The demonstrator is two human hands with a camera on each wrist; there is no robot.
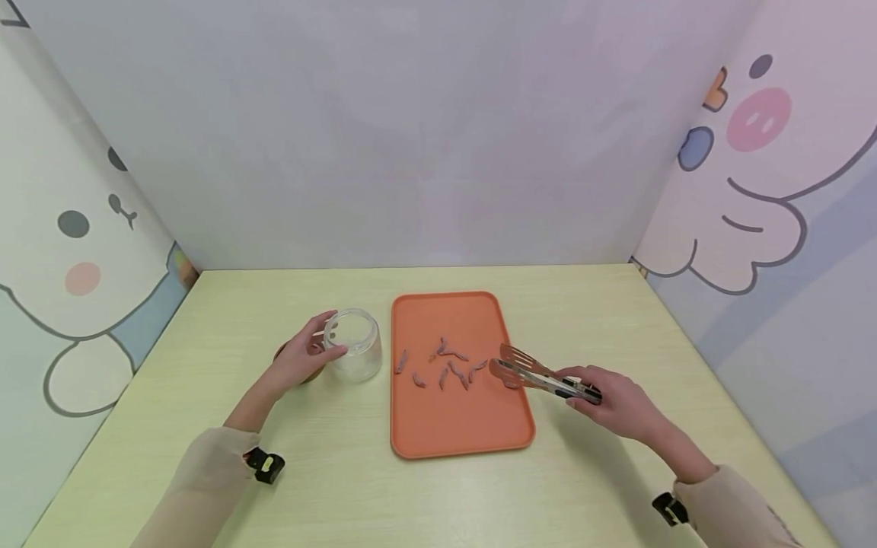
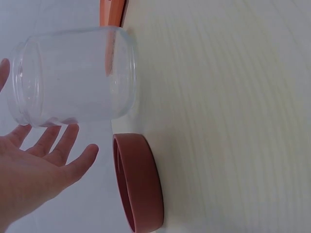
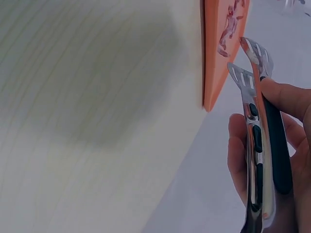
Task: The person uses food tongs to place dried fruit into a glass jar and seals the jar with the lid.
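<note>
My left hand (image 1: 304,358) is at the mouth of a clear glass jar (image 1: 359,361), thumb on the near side and fingers at the far side; in the left wrist view the fingertips meet the neck. A reddish-brown round, shallow lid-like piece (image 2: 143,179) stands on the table below this hand. In my right hand (image 1: 617,403) are metal tongs (image 3: 257,131) with slotted heads and dark grips. Their parted heads hover over the right edge of an orange tray (image 1: 459,426), nothing visible between them. Several small pinkish-brown strips (image 1: 459,375) lie scattered on the tray, their kind unclear.
The pale wood-grain table (image 1: 329,487) is bounded by a light back wall (image 1: 411,152) and printed cloth sides (image 1: 774,190). The jar stands just left of the tray.
</note>
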